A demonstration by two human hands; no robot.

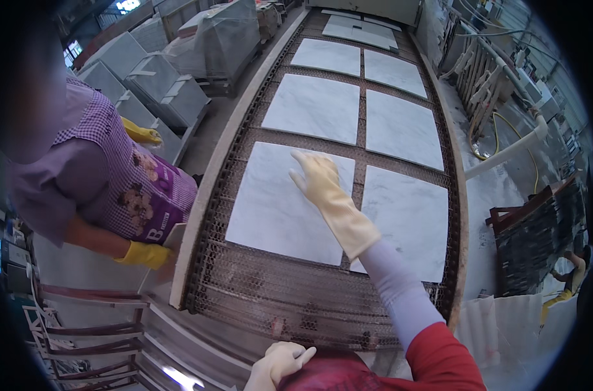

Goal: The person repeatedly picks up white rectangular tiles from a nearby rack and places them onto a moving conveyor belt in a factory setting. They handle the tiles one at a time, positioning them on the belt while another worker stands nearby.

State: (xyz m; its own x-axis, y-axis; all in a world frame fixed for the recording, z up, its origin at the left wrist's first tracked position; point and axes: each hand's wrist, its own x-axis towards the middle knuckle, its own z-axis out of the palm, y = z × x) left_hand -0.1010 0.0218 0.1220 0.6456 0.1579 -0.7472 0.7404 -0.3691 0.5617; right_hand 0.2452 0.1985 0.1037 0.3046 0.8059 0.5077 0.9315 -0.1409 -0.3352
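Cream rubber glove on the person's right hand (319, 177); fingers loosely parted and slightly bent, nothing gripped. It is over the far part of a large white stone-like tile with faint grey veining (277, 212); whether the fingertips press on the surface or hang just above it, I cannot tell. The tile lies flat beneath and to the left of that hand, on a conveyor with a brown metal mesh belt (257, 290).

Just right of the same hand, across a narrow gap: a second white veined tile (410, 218), partly covered by the forearm in its pale lilac sleeve (394, 283). Beyond the fingertips, a pair of matching white tiles (312, 107) (404, 127) lies side by side; more pale tiles continue farther off along the belt.

Left hand (282, 365), also in a cream glove: well back from the right one, near the belt's close end, beside a glossy red garment front (332, 373). Fingers bent; cannot tell whether it holds anything.

Left of the right hand, past a pale conveyor side rail (211, 186), stands a co-worker in a purple checked apron (143, 179). That person's yellow-gloved hand (146, 254) is low, near the rail.
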